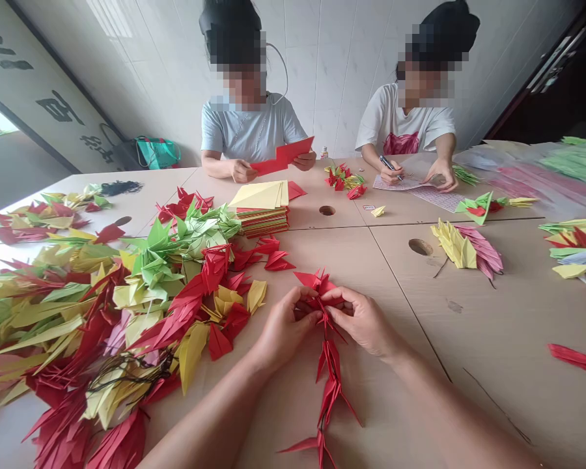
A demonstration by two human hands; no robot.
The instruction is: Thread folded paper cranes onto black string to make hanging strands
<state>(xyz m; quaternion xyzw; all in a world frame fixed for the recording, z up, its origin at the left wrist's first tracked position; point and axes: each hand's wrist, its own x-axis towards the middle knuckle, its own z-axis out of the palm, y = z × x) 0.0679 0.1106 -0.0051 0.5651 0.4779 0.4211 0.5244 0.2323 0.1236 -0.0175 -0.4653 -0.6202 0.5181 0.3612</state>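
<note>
A strand of red folded paper cranes (329,397) on a dark cord runs down the table towards me. Its top red paper crane (316,280) is between my hands, its wings spread out beyond the fingertips. My left hand (289,322) pinches this crane from the left, thumb against bent fingers. From the right, my right hand (361,319) pinches the same crane, its fingertips close to the left ones. The fingers partly cover the crane's body and the cord there.
A big heap of coloured paper cranes (78,312) fills the left side. Behind it stands a stack of paper squares (261,218). Across the table one person (249,133) holds red paper and another (405,124) writes. Yellow and pink crane bundles (452,244) lie right, near a table hole (420,247).
</note>
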